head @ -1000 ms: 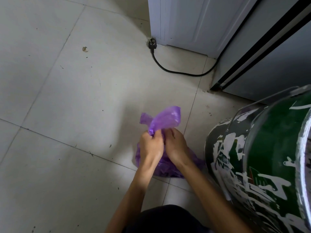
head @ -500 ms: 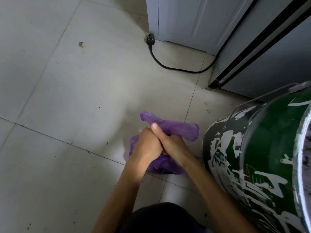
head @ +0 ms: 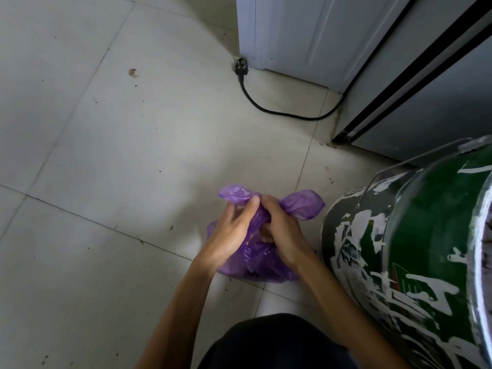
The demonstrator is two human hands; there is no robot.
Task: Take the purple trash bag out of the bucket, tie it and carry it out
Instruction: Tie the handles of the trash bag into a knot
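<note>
The purple trash bag (head: 255, 259) sits on the tiled floor, just left of the green, paint-spattered bucket (head: 415, 262). Its two top flaps stick out to the left and to the right above my hands. My left hand (head: 231, 233) pinches the left flap between thumb and fingers. My right hand (head: 279, 230) is closed on the bag's neck by the right flap. Both hands press together over the bag's top and hide the crossing of the flaps.
A black power plug (head: 241, 67) and its cord (head: 279, 111) lie on the floor near a white cabinet (head: 298, 35). A grey appliance with a black seam (head: 415, 75) stands behind the bucket. Open tiled floor (head: 93, 182) stretches to the left.
The bag's flaps, first bunched upward in one piece, now spread apart to left and right. My hands have stayed pressed together on the bag's neck and shifted their grip.
</note>
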